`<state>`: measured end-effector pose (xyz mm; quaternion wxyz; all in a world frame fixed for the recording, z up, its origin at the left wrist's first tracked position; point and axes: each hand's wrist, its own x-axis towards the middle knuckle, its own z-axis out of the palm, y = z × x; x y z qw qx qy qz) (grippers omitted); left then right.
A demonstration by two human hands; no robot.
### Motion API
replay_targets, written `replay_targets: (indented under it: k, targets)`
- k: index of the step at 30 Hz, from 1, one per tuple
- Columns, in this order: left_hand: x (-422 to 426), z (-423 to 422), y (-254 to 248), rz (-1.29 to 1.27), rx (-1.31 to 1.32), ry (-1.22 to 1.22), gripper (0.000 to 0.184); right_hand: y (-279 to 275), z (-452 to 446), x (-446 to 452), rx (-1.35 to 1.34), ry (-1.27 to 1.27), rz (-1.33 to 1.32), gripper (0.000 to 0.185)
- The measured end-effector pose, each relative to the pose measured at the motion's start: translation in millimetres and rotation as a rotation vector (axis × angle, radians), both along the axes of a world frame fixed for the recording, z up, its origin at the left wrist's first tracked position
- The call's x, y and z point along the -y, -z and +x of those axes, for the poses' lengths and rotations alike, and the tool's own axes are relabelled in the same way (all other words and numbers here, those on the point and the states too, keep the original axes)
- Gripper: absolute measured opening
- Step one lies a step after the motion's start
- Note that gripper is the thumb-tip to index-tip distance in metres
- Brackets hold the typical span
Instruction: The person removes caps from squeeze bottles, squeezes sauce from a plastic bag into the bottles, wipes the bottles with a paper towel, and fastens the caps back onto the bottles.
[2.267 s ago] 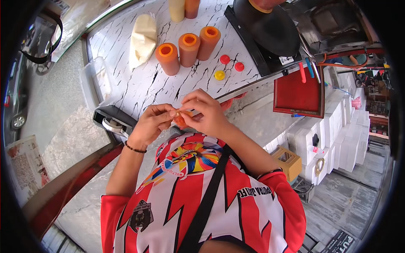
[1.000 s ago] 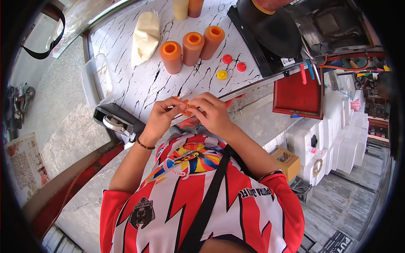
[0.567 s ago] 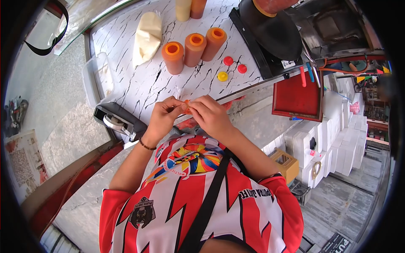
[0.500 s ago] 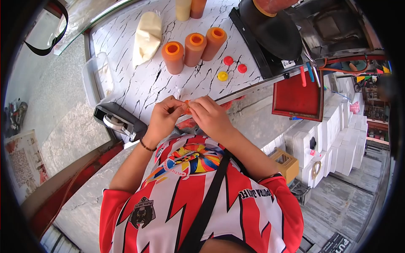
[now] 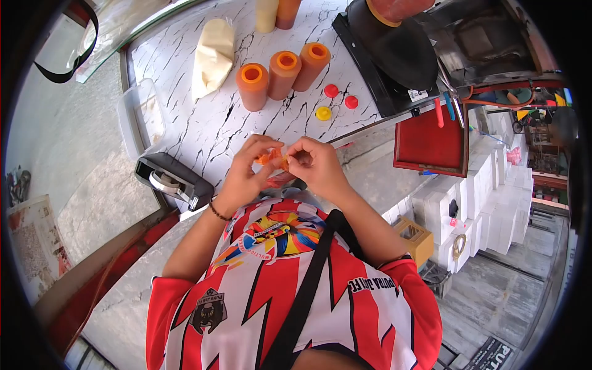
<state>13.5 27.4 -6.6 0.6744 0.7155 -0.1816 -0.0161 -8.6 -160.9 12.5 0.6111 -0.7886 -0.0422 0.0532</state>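
Observation:
Close to the table's front edge, my left hand (image 5: 246, 169) is closed around a small crinkled orange bundle (image 5: 269, 156) that looks like thin plastic. Thumb and fingers of my right hand (image 5: 317, 163) pinch the bundle's right end. What is inside it is too small to make out. Beyond my hands stand three open orange sauce bottles (image 5: 252, 92). To their right lie two red caps (image 5: 331, 91) and a yellow cap (image 5: 323, 113). Something reddish, partly hidden, shows below my hands.
On the marble-patterned table (image 5: 179, 117) are a cream cloth-like bag (image 5: 213, 61), a clear plastic container (image 5: 142, 117) and a black tape dispenser (image 5: 174, 182). Two more bottles (image 5: 266, 13) stand at the back. A black appliance (image 5: 394, 61) occupies the right, with white boxes (image 5: 484, 191) beyond.
My hands have moved slightly apart, and more of the orange bundle shows between them. My right hand has shifted a little to the right.

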Motion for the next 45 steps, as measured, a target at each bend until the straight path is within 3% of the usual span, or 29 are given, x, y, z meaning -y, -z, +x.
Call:
replay_targets:
  k: [3,4,9,12,15,16,20,23,24,29,32,36,37,38,40,44,45]
  targets:
    - [5,1,6,0.053,-0.1,0.114,0.01,-6,1,10,-0.202,-0.057,0.068,0.005]
    - [5,8,22,0.107,0.008,0.148,0.01,-6,1,17,-0.222,-0.048,0.09,0.004]
    - [9,6,27,0.115,0.058,0.165,0.007,-3,-1,50,-0.335,-0.074,0.193,0.011]
    - [16,3,14,0.126,0.083,0.144,0.007,-3,-11,57,-0.278,-0.065,0.354,0.031]
    - [37,2,-10,0.152,0.203,0.227,0.008,-1,-26,79,-0.044,-0.081,0.204,0.054]
    - [47,0,-24,0.167,0.228,0.275,0.009,-3,-30,89,0.105,-0.156,-0.024,0.064]
    - [116,0,-53,0.205,0.325,0.439,0.012,25,-47,117,0.191,-0.276,-0.123,0.057]
    - [169,3,-58,0.222,0.389,0.532,0.016,25,-67,174,-0.223,-0.172,0.076,0.048]
    - [185,1,-60,0.216,0.344,0.546,0.017,31,-77,197,-0.179,-0.089,0.087,0.044]
    - [219,4,-21,0.265,-0.193,0.716,0.023,113,-140,338,-0.088,0.353,0.32,0.035]
    - [232,4,-1,0.39,-0.571,0.707,0.026,241,-190,430,-0.299,0.519,0.517,0.044]
    - [221,4,43,0.664,-0.813,0.736,0.03,375,-250,503,-0.583,0.996,0.58,0.041]
    - [213,0,46,0.838,-0.828,0.72,0.027,422,-270,517,-0.599,1.061,0.589,0.037]
    - [194,-4,56,0.833,-0.624,0.785,0.025,455,-286,532,-0.613,1.125,0.596,0.035]
    - [166,-11,66,1.059,-0.575,0.731,0.025,466,-300,559,-0.746,1.252,0.574,0.033]
    - [115,-16,80,1.41,-0.685,0.594,0.024,538,-298,597,-0.775,1.5,0.584,0.037]
    - [105,-16,80,1.464,-0.718,0.555,0.024,552,-280,607,-0.721,1.52,0.43,0.038]
